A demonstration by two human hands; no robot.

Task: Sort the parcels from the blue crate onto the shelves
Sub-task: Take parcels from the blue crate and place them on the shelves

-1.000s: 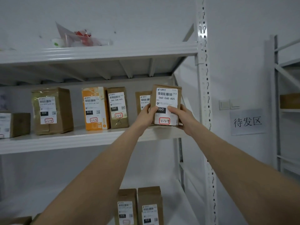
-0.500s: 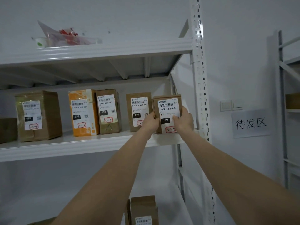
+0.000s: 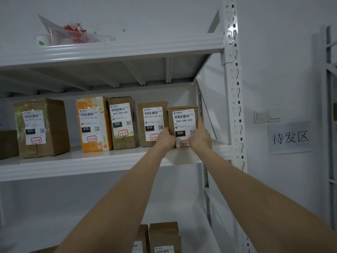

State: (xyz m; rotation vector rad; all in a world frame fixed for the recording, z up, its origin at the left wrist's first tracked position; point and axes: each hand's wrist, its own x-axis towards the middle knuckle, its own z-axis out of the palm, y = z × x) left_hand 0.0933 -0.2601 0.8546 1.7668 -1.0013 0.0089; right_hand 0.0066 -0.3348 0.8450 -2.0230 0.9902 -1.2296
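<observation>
A small brown parcel (image 3: 183,121) with a white label marked 060 stands upright at the right end of the middle shelf (image 3: 102,161). My left hand (image 3: 165,138) grips its lower left edge and my right hand (image 3: 199,136) grips its right side, fingers reaching up along the edge. It sits right beside another brown parcel (image 3: 152,123) labelled 010. The blue crate is out of view.
Further left on the same shelf stand a brown 060 parcel (image 3: 123,123), an orange parcel (image 3: 94,124) and a larger brown box (image 3: 42,127). A white perforated upright (image 3: 234,99) closes the shelf's right end. Two brown parcels (image 3: 164,236) stand on the lower shelf. Plastic litter (image 3: 73,34) lies on the top shelf.
Both hands carried the 060 parcel from in front of the shelf down and back onto it, setting it beside the 010 parcel. The view has shifted slightly rightward.
</observation>
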